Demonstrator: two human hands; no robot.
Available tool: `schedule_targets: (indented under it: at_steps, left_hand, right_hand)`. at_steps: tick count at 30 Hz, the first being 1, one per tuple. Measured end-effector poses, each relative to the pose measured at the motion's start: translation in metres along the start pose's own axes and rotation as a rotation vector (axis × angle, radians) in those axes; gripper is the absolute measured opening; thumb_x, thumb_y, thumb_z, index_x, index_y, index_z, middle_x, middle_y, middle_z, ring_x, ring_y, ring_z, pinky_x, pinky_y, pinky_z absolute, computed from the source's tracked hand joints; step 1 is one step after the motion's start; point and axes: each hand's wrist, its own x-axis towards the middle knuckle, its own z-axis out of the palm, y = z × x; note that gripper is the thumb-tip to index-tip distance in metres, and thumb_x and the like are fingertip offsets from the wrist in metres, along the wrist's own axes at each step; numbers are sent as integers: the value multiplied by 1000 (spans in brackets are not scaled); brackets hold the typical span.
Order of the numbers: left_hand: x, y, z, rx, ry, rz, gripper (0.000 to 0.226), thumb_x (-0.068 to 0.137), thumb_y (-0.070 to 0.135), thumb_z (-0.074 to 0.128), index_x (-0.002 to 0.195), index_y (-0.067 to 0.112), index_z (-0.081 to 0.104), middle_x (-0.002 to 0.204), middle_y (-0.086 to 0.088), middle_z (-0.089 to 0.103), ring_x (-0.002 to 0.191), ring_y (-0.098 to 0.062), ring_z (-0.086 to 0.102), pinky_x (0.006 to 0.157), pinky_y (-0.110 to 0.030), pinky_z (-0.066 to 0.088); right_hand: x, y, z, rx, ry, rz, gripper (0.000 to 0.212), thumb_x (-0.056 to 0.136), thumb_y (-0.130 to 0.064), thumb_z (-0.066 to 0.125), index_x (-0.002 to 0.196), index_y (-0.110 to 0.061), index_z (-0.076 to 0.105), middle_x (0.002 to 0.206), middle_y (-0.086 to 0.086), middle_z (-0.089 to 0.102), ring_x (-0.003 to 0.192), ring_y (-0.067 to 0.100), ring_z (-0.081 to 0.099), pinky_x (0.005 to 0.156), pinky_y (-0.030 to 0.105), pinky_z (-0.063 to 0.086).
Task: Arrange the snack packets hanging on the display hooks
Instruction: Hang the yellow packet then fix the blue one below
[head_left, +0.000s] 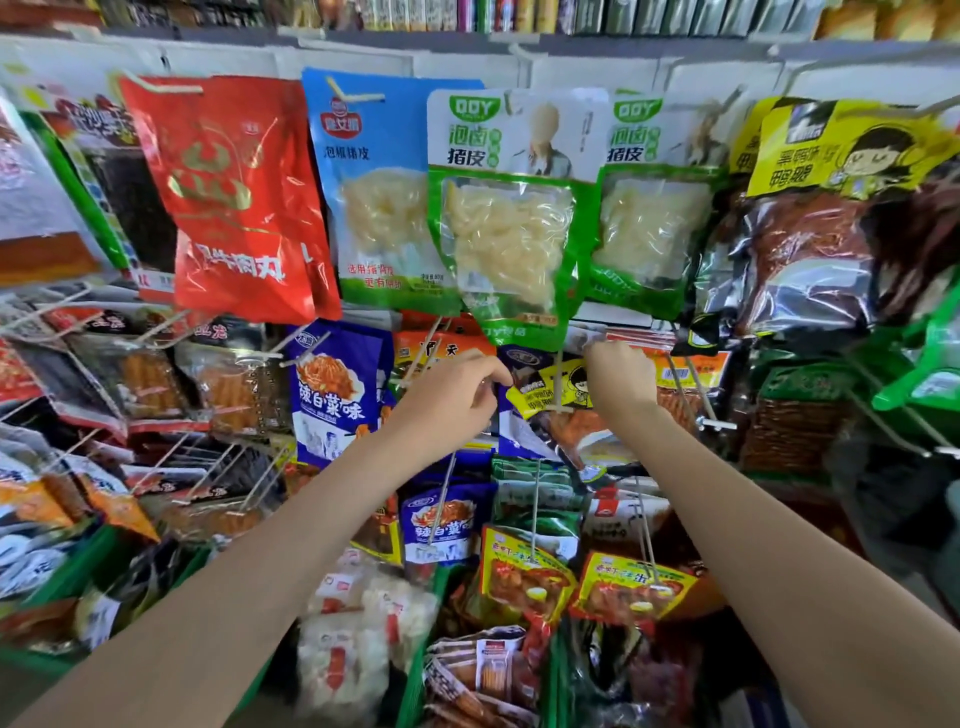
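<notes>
Two hands reach into the middle row of hooks: left hand (457, 395) pinches the top edge of a yellow snack pkt (550, 387) hanging on its hook (558, 379), right hand (618, 376) closed on pkts just right of it, under a green pkt (506, 208).

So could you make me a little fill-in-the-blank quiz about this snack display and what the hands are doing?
1. The big packet hanging at upper left, beside the blue packet, is coloured ____.
2. The two hanging packets marked QDY have borders coloured ____.
3. Both the left hand and the right hand reach toward a small packet coloured ____.

Missing words: red; green; yellow
</notes>
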Motion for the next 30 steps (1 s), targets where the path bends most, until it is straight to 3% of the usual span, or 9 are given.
schedule_targets:
  at_steps: [6, 9, 11, 14, 17, 21, 24, 28, 30]
  left_hand:
    - [14, 37, 0, -31, 25, 5, 29, 93, 14, 48, 122, 16, 53, 121, 5, 57, 74, -5, 59, 58, -6, 41]
    - [27, 66, 4, 82, -73, -27, 40, 92, 26, 54, 129, 13, 46, 126, -3, 57, 92, -19, 65, 78, -29, 52]
    - [36, 84, 6, 75, -160, -72, 40, 90, 29, 56, 125, 9, 47, 118, -8, 60, 81, -21, 68, 78, -39, 55]
    - [49, 112, 2, -180, -172, -86, 17, 91, 17, 56, 103, 6, 56, 99, -6, 63, 53, -14, 67, 56, -31, 58]
    - [66, 144, -14, -440, -8, -20, 7, 90, 13, 58, 83, 12, 55, 86, 1, 62, 43, -5, 62, 42, -17, 50]
    - [86, 184, -31, -651, 25, 67, 3, 89, 16, 58, 86, 17, 58, 92, 7, 60, 54, -13, 68, 56, -24, 58]
    - [104, 207, -41, -726, 178, 118, 14, 90, 13, 57, 103, 7, 58, 105, -4, 59, 55, -13, 68, 61, -26, 59]
    - [123, 224, -45, -788, 306, 117, 29, 91, 9, 56, 118, -1, 53, 106, -5, 55, 66, -21, 69, 75, -38, 58]
    - [129, 224, -39, -760, 323, 123, 7, 91, 8, 54, 98, 8, 57, 93, -2, 58, 68, -23, 69, 79, -43, 56]
  right_hand:
    - [-27, 19, -31, 238, -138, -177, 21, 88, -4, 49, 97, -1, 68, 100, 21, 67, 96, 34, 62, 79, 36, 49]
    - [-49, 29, -57, 385, -199, -220, 17, 88, -7, 54, 86, -2, 70, 89, 19, 71, 84, 28, 69, 74, 33, 51]
    - [-58, 43, -80, 461, -213, -217, 18, 86, -9, 57, 75, 1, 66, 79, 22, 71, 76, 29, 71, 70, 34, 54]
    - [-62, 79, -123, 617, -82, -125, 21, 82, -11, 64, 68, 4, 66, 68, 24, 69, 69, 31, 71, 70, 42, 58]
    - [-66, 118, -167, 858, 80, -39, 18, 75, -12, 75, 62, -6, 63, 55, 11, 64, 54, 21, 69, 55, 28, 58]
    - [-60, 157, -199, 1017, 370, -4, 20, 71, -15, 79, 62, -13, 61, 40, -4, 59, 41, 11, 63, 43, 20, 49]
    - [-52, 176, -211, 1137, 579, 14, 23, 75, -13, 75, 62, -13, 57, 47, -1, 61, 39, 9, 62, 42, 21, 48]
    - [-35, 187, -217, 1172, 673, 11, 29, 78, -13, 72, 60, -16, 51, 57, 8, 58, 40, 10, 62, 43, 23, 47]
    - [-26, 190, -215, 1169, 653, 30, 29, 78, -14, 73, 60, -17, 50, 54, 6, 57, 41, 11, 62, 44, 24, 48]
